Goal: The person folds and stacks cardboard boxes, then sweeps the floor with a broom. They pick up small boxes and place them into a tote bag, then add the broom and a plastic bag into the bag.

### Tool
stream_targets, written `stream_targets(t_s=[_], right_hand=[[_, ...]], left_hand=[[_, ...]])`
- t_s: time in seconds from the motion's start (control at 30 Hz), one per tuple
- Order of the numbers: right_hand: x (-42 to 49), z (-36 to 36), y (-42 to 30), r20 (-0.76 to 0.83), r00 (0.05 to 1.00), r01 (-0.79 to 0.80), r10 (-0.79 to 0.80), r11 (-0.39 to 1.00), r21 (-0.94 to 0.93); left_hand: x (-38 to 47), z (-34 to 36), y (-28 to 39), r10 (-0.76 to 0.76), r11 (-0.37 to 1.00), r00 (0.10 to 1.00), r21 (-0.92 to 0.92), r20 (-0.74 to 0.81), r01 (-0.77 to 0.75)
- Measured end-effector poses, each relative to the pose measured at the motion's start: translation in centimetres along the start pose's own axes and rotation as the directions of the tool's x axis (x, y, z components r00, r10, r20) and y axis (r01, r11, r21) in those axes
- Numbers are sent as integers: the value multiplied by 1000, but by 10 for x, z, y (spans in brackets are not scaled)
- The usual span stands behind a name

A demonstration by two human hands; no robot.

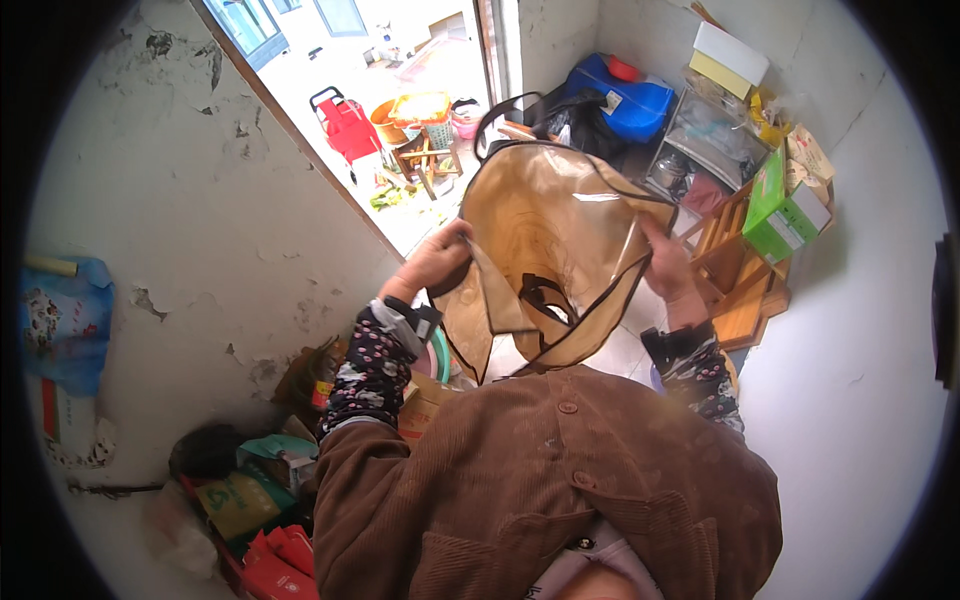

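Observation:
A tan, glossy waterproof apron (551,199) with black edging is spread out before my chest. My left hand (433,259) grips its left edge, and my right hand (669,264) pinches the edge on the right. Beyond the far end of the apron a black strap (489,126) loops up. Lower down, another dark strap (544,292) shows amid the folds. Part of the material is folded over below my left hand, and its near end hangs close to my brown corduroy jacket (555,450).
An open doorway (345,135) lies ahead to the left, with a red trolley bag (346,127) and wooden stool (427,161) outside. A blue plastic container (626,101), wooden furniture (739,277) and green box (784,206) stand right. Bags (247,495) crowd the lower left.

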State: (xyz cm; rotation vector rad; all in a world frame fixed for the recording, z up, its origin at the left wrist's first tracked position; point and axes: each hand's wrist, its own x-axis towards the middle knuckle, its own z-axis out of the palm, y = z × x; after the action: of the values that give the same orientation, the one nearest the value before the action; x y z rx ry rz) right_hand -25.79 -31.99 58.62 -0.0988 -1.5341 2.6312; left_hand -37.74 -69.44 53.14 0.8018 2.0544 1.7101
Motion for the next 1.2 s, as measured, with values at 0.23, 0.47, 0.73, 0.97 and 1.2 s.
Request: stream_targets(t_s=[0.23, 0.47, 0.73, 0.97, 1.2], right_hand=[[14, 21, 3, 89, 951, 294, -296, 779, -554], [-11, 127, 67, 452, 861, 417, -232, 831, -368], [-4, 121, 76, 365, 878, 472, -311, 698, -539], [46, 13, 73, -315, 915, 48, -251, 843, -535], [41, 42, 73, -107, 946, 237, -307, 875, -421]], left_hand=[[22, -12, 80, 26, 906, 977, -408, -213, -113], [66, 19, 59, 91, 859, 890, -417, -447, -297], [67, 13, 54, 228, 960, 874, -52, -429, -276], [-15, -104, 89, 131, 947, 691, 295, -711, 124], [14, -24, 70, 79, 996, 797, 20, -598, -85]])
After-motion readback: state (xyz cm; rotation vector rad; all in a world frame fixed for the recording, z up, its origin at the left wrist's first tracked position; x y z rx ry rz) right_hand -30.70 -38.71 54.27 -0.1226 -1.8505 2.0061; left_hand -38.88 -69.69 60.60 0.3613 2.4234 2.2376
